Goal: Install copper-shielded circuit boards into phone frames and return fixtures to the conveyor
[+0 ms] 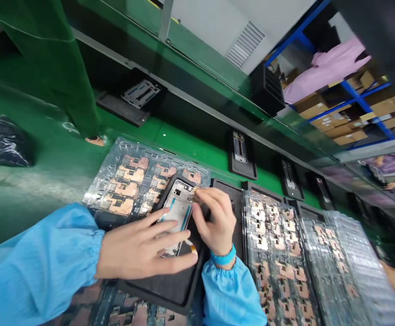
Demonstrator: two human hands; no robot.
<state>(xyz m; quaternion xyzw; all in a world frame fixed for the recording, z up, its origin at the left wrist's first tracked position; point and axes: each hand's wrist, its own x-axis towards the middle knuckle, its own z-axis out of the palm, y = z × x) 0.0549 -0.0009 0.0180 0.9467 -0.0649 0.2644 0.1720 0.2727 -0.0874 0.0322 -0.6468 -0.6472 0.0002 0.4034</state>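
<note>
A silver phone frame (180,199) with blue strips lies in a black foam tray (163,287). My left hand (146,246) rests across the lower part of the frame, its fingers spread. At the frame's top right corner, the thumb and fingers of my right hand (216,215) are pinched together at a small part, too small to name. Under the foam tray is a clear plastic tray (98,181) of copper-coloured circuit boards (124,188).
Clear trays (248,253) of boards stand to the right. Behind, a green conveyor (197,145) carries black trays with phone frames (240,147). A green sleeve (58,68) reaches in at upper left, near a black plastic bag (3,142).
</note>
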